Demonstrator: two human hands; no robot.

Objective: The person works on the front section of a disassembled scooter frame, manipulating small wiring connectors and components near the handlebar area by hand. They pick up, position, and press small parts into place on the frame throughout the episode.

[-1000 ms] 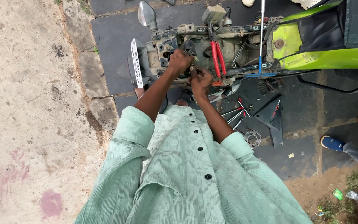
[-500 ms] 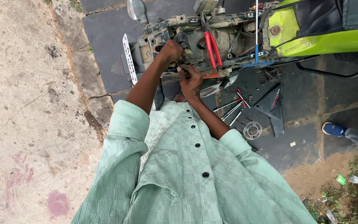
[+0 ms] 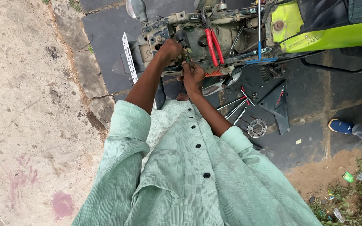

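I look down over my pale green buttoned shirt at a stripped motorcycle (image 3: 231, 33) with bright green body panels. My left hand (image 3: 170, 50) is closed around a part on the bare, dirty frame. My right hand (image 3: 192, 75) sits just beside it, fingers pinched on something small at the same spot; what it grips is too small to tell. Red-handled pliers (image 3: 212, 44) rest on the frame just right of my hands.
On the dark ground lie several wrenches and screwdrivers (image 3: 236, 106), a sprocket (image 3: 257, 128) and a black panel (image 3: 276, 104). A white perforated strip (image 3: 128, 56) stands at the left. Another person's blue shoes (image 3: 342, 125) are at the right. Pale concrete fills the left side.
The view has shifted a little toward the motorcycle. Both hands stay at the same spot on the frame, with only slight finger movement.
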